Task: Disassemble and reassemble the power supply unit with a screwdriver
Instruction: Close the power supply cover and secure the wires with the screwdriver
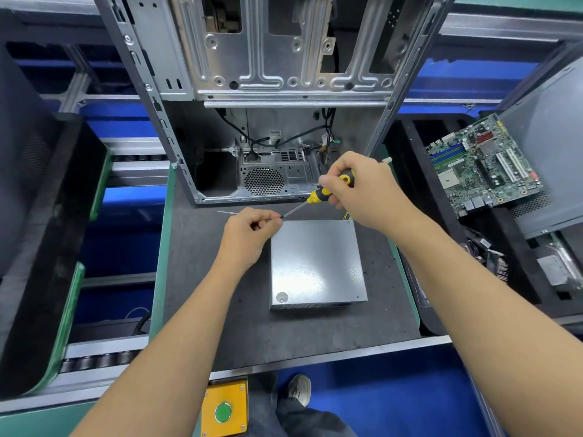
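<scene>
Box (317, 263) sits shut on the mat, just under both hands | right hand (359, 187) wraps the screwdriver (318, 194) handle | left hand (250, 230) fingers pinch the tip at the box's far corner | looks early: lid still on, most work left

Electronics assembly line: conveyor rollers (104, 361), motherboard (482, 167).

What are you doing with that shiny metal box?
A person is working on a grey metal power supply box lying on a dark work mat. The right hand grips a yellow-and-black screwdriver. The left hand pinches at its tip, near the box's far left corner. An empty grey computer case stands behind, and a green circuit board lies to the right.
</scene>
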Tool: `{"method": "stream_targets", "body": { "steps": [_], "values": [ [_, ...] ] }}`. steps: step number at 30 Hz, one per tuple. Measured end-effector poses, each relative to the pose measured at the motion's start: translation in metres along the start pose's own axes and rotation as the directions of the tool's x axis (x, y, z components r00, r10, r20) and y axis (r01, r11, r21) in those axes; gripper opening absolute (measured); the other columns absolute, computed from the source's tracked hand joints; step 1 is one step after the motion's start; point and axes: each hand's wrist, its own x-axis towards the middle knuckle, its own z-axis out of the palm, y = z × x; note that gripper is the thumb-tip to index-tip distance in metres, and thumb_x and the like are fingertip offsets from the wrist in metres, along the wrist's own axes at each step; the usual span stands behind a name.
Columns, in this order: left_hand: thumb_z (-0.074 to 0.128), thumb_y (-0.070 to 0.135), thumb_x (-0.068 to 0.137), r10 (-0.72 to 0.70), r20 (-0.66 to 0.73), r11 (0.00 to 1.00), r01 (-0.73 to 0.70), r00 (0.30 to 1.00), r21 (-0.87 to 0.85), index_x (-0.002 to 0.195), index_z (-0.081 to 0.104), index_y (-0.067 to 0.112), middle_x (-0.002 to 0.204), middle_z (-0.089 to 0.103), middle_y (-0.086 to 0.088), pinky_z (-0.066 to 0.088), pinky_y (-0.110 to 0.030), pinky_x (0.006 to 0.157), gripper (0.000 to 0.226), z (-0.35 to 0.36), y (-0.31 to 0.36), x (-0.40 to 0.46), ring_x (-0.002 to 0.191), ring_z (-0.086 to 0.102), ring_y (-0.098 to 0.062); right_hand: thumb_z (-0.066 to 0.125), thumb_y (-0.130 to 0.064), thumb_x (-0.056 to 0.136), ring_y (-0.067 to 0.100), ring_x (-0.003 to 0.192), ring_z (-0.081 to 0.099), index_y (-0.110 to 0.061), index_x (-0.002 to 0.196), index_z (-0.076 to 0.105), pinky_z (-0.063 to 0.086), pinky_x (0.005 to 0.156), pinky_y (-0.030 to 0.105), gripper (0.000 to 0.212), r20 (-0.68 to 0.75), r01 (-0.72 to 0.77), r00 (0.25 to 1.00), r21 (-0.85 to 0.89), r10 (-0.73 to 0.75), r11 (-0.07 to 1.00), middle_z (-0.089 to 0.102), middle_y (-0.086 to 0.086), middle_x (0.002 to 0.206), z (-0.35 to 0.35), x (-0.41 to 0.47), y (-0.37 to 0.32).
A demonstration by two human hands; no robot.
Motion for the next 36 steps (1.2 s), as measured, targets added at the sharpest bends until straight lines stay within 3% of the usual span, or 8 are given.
{"method": "stream_targets", "body": {
  "steps": [5,7,9,11,15,19,27,36],
  "values": [
    [0.074,0.012,0.087,0.060,-0.026,0.998,-0.059,0.998,0.036,0.083,0.073,0.032,0.078,0.049,0.003,0.039,-0.009,0.065,0.021,0.003,0.001,-0.003,0.062,0.041,0.000,0.069,-0.032,0.092,0.011,0.065,0.070,-0.017,0.095,0.053,0.057,0.063,0.024,0.023,-0.033,0.046,0.999,0.062,-0.044,0.997,0.069,0.003,0.072,0.001,-0.001,-0.004],
    [0.073,0.011,0.088,0.083,-0.031,0.995,-0.081,0.996,0.056,0.083,0.072,0.032,0.078,0.049,0.003,0.038,-0.009,0.065,0.022,0.004,0.001,-0.005,0.062,0.041,-0.001,0.067,-0.032,0.092,0.010,0.068,0.069,-0.018,0.093,0.052,0.059,0.067,0.032,0.021,-0.018,0.078,0.997,0.026,-0.078,0.997,0.068,0.004,0.074,0.001,0.000,-0.007],
    [0.072,0.011,0.089,0.093,-0.034,0.993,-0.091,0.995,0.071,0.084,0.071,0.031,0.079,0.049,0.003,0.038,-0.009,0.065,0.021,0.005,0.002,-0.007,0.063,0.041,-0.001,0.064,-0.034,0.094,0.017,0.084,0.067,-0.021,0.091,0.051,0.058,0.073,0.042,0.018,0.014,0.090,0.996,-0.017,-0.090,0.996,0.067,0.005,0.077,0.002,0.001,-0.010],
    [0.071,0.011,0.089,0.099,-0.030,0.992,-0.097,0.995,0.084,0.086,0.071,0.028,0.081,0.050,0.002,0.039,-0.008,0.065,0.018,0.005,0.003,-0.007,0.063,0.042,0.000,0.060,-0.036,0.095,0.020,0.092,0.058,-0.024,0.091,0.050,0.055,0.071,0.044,0.016,0.037,0.094,0.995,-0.056,-0.092,0.994,0.065,0.008,0.083,0.002,0.002,-0.012],
    [0.070,0.012,0.091,0.106,-0.022,0.989,-0.103,0.994,0.107,0.085,0.068,0.034,0.084,0.052,0.000,0.039,-0.007,0.066,0.023,0.005,0.003,-0.009,0.064,0.042,0.000,0.057,-0.035,0.097,0.019,0.081,0.056,-0.023,0.093,0.048,0.046,0.056,0.031,0.016,0.047,0.131,0.991,-0.101,-0.126,0.986,0.064,0.008,0.086,0.002,0.002,-0.017],
    [0.068,0.014,0.093,0.107,-0.016,0.987,-0.104,0.994,0.122,0.083,0.064,0.040,0.084,0.051,0.002,0.039,-0.007,0.066,0.028,0.005,0.002,-0.009,0.065,0.042,0.000,0.056,-0.035,0.098,0.019,0.064,0.053,-0.023,0.096,0.048,0.042,0.053,0.028,0.015,0.070,0.133,0.990,-0.129,-0.124,0.983,0.062,0.007,0.088,0.000,0.002,-0.017],
    [0.067,0.014,0.093,0.129,-0.018,0.980,-0.125,0.991,0.155,0.084,0.064,0.041,0.084,0.051,0.002,0.038,-0.006,0.066,0.029,0.006,0.001,-0.008,0.065,0.044,0.001,0.055,-0.030,0.099,0.021,0.081,0.064,-0.021,0.100,0.047,0.052,0.065,0.034,0.013,0.105,0.136,0.987,-0.126,-0.124,0.983,0.061,0.005,0.091,-0.003,0.005,-0.019],
    [0.066,0.010,0.093,0.168,-0.020,0.971,-0.162,0.986,0.177,0.088,0.066,0.031,0.085,0.050,0.000,0.038,-0.006,0.067,0.023,0.008,0.001,-0.009,0.067,0.046,0.002,0.055,-0.030,0.099,0.012,0.068,0.058,-0.023,0.099,0.045,0.037,0.055,0.024,0.012,0.135,0.151,0.982,-0.150,-0.131,0.977,0.061,0.003,0.099,-0.005,0.009,-0.020]
  ]
}}
